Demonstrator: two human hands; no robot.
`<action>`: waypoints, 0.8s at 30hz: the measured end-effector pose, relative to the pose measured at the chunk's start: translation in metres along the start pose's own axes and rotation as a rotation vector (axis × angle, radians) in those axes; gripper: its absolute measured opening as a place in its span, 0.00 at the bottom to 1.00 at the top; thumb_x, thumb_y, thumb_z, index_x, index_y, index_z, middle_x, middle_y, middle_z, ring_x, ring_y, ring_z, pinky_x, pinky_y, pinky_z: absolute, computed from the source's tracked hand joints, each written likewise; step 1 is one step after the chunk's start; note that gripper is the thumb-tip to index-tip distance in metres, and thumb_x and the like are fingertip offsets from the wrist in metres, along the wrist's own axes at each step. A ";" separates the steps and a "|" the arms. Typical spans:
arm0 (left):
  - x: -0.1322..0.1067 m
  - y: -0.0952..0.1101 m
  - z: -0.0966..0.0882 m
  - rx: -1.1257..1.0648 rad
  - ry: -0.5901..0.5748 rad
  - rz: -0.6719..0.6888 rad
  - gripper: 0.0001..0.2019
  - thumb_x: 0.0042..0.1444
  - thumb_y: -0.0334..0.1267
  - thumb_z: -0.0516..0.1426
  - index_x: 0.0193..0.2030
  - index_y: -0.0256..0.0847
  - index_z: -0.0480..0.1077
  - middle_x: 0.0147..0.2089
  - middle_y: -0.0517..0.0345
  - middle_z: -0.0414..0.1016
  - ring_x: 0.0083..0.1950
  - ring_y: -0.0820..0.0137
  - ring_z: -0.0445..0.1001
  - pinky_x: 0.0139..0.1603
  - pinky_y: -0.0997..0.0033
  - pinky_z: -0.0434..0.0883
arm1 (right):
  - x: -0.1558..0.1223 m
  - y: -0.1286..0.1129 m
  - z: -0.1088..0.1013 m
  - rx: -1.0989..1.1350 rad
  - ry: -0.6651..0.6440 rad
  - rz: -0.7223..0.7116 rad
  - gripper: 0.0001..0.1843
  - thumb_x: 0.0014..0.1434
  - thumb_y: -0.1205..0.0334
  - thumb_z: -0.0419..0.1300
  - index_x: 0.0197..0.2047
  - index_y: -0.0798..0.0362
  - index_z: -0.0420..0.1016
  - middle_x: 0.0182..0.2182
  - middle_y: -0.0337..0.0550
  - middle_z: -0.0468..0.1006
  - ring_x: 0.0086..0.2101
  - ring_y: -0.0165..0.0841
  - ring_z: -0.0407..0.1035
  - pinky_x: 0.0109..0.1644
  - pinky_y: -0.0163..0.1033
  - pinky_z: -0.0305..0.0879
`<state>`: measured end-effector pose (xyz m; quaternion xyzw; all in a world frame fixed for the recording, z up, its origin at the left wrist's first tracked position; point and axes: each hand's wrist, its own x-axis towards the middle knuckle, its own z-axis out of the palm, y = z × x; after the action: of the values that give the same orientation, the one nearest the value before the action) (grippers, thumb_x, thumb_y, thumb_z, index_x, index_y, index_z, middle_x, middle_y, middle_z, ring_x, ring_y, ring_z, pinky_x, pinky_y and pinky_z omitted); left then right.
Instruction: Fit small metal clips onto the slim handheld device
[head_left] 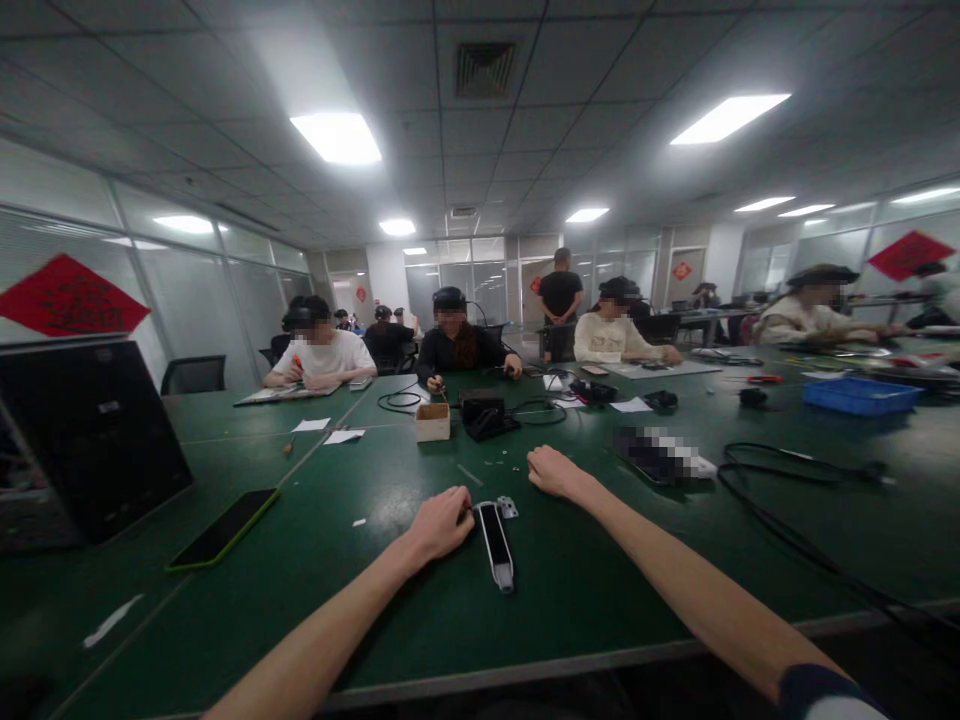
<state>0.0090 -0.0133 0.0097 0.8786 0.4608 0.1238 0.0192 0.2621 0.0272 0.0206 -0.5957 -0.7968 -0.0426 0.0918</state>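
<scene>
A slim, long device [496,545] with a pale frame and a dark middle lies on the green table in front of me. My left hand [444,522] is at its upper left edge, fingers curled; whether they grip the device cannot be made out. Beside the device's top end is a small silvery metal plate [508,508] with holes. My right hand [553,470] rests on the table farther right, closed, with its fingertips turned down and hidden. Tiny bits [516,468] lie just left of it.
Ahead stand a small cardboard box [433,423] and a black device [487,412] with cables. A green-edged phone [225,530] and a black computer case [94,435] are at left. Rightward are a blurred-out object [664,455], black cables [795,520] and a blue tray [860,396]. Several people sit opposite.
</scene>
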 end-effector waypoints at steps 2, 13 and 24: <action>0.000 0.001 0.000 0.001 -0.001 -0.015 0.05 0.57 0.37 0.49 0.38 0.41 0.63 0.38 0.57 0.71 0.37 0.68 0.71 0.35 0.71 0.64 | -0.003 -0.006 -0.003 0.001 0.024 -0.014 0.09 0.56 0.67 0.53 0.35 0.60 0.73 0.36 0.54 0.76 0.39 0.39 0.69 0.40 0.35 0.61; 0.000 -0.006 0.003 -0.026 0.040 0.044 0.05 0.56 0.36 0.48 0.38 0.41 0.63 0.37 0.57 0.71 0.36 0.68 0.70 0.35 0.72 0.63 | -0.022 -0.042 -0.005 0.297 0.019 -0.132 0.06 0.52 0.62 0.56 0.30 0.56 0.71 0.28 0.43 0.76 0.28 0.29 0.68 0.29 0.31 0.58; -0.001 -0.003 0.002 -0.029 0.028 0.016 0.05 0.56 0.36 0.49 0.37 0.41 0.63 0.36 0.57 0.71 0.36 0.69 0.70 0.35 0.72 0.63 | -0.027 -0.039 -0.001 0.352 0.025 -0.095 0.06 0.53 0.62 0.58 0.30 0.57 0.70 0.29 0.42 0.75 0.27 0.28 0.66 0.29 0.30 0.57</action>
<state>0.0064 -0.0116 0.0072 0.8802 0.4521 0.1427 0.0246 0.2319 -0.0095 0.0177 -0.5316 -0.8179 0.0859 0.2026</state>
